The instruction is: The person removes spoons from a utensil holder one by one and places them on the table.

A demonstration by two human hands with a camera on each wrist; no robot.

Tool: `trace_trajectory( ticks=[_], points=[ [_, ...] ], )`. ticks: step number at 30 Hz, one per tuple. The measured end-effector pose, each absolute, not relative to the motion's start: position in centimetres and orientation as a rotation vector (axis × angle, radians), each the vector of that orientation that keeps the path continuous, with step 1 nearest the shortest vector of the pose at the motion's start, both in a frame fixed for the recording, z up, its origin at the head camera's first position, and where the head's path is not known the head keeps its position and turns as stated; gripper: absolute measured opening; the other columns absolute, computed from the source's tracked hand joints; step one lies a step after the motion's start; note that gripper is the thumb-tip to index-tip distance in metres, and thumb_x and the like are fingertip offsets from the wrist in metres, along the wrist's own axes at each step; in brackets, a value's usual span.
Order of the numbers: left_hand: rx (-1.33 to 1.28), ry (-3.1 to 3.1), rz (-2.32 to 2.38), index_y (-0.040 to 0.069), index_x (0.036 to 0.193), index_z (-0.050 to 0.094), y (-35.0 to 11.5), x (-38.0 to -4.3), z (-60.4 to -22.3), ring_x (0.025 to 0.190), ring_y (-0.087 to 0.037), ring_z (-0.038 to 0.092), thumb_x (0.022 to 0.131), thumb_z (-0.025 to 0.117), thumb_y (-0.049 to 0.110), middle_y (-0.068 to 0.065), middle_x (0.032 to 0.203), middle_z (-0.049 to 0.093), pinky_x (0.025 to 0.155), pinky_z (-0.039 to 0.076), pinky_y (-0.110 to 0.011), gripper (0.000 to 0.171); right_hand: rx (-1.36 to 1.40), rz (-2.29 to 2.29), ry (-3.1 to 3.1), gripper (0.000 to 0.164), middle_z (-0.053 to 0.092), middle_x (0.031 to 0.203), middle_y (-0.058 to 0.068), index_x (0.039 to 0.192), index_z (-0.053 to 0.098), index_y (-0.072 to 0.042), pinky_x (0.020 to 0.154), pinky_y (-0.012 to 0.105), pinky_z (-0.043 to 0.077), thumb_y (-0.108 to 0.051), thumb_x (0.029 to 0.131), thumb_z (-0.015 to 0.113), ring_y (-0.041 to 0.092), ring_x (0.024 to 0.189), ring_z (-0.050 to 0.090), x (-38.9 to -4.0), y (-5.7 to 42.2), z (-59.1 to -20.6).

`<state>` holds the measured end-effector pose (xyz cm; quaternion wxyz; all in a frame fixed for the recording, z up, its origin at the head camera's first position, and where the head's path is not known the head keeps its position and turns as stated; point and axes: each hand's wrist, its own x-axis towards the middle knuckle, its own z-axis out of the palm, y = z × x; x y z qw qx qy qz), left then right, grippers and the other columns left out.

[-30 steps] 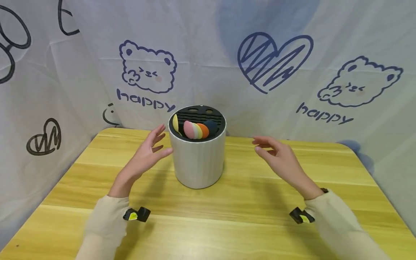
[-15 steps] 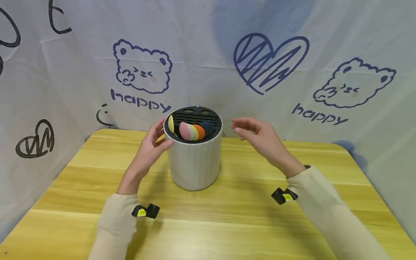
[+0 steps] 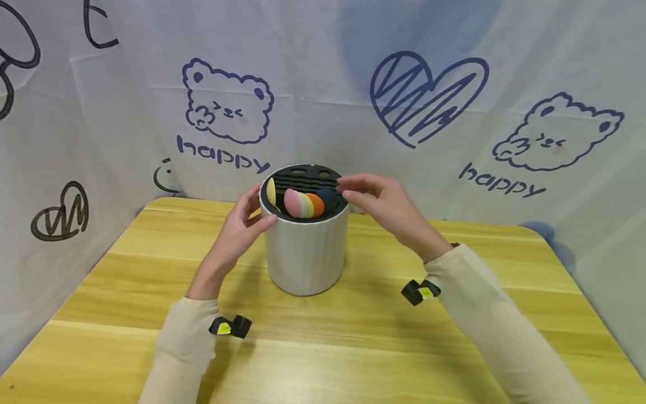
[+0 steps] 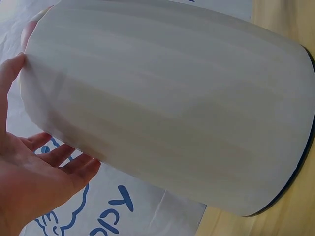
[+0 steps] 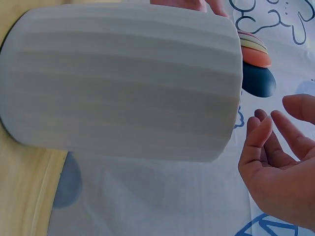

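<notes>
A white ribbed cylindrical holder (image 3: 305,255) stands upright on the table, with a black slotted insert (image 3: 303,178) in its top. From the insert poke several smooth rounded pieces: pink (image 3: 292,203), white, yellow, orange (image 3: 316,205) and dark blue (image 3: 329,197), plus a separate yellow one (image 3: 271,191) at the left. My left hand (image 3: 239,227) rests against the holder's upper left side, thumb at the front rim and fingers along the side. My right hand (image 3: 386,205) is at the right rim, fingers loosely bent beside the dark blue piece; the right wrist view shows a gap between them.
The holder stands on a wooden table (image 3: 303,348), towards its back edge. Behind and beside the table hangs a white cloth (image 3: 323,129) printed with bears, hearts and lettering.
My right hand has moved left from over the table to the holder's right rim. My left hand has closed in on the holder's left side. The coloured pieces keep their places.
</notes>
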<state>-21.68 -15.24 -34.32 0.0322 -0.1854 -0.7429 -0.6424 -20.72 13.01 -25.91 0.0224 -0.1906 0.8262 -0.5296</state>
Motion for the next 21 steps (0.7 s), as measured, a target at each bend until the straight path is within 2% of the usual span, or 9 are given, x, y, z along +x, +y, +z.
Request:
trace_trajectory(
  ticks=[6,12,21],
  points=[
    [-0.565,-2.278,-1.99,0.006,0.152,0.023,-15.2,-21.7,-34.2,0.136,-0.025,0.032,0.092,0.06,0.016,-0.013,0.152,0.033,0.113,0.025,-0.046,0.072,-0.587,-1.682,2.522,0.033,0.063,0.123,0.005,0.126,0.063,-0.005,0.077,0.035,0.051,-0.016,0.095,0.061,0.02,0.101,0.057,-21.0,12.3,-25.6],
    [-0.56,-2.268,-1.997,0.006,0.152,0.022,-15.1,-21.6,-34.2,0.137,-0.025,0.032,0.092,0.06,0.018,-0.012,0.152,0.031,0.113,0.025,-0.045,0.072,-0.607,-1.7,2.498,0.03,0.064,0.118,0.008,0.123,0.064,-0.002,0.067,0.028,0.049,-0.012,0.094,0.062,0.024,0.092,0.055,-21.2,11.8,-25.8],
    [-0.554,-2.261,-2.005,0.006,0.153,0.022,-14.7,-21.2,-34.2,0.138,-0.025,0.03,0.092,0.058,0.021,-0.011,0.153,0.029,0.114,0.024,-0.043,0.072,-0.582,-1.674,2.504,0.028,0.063,0.117,0.01,0.119,0.066,-0.002,0.066,0.028,0.049,-0.008,0.092,0.064,0.024,0.094,0.054,-21.0,11.2,-25.8]
  ],
)
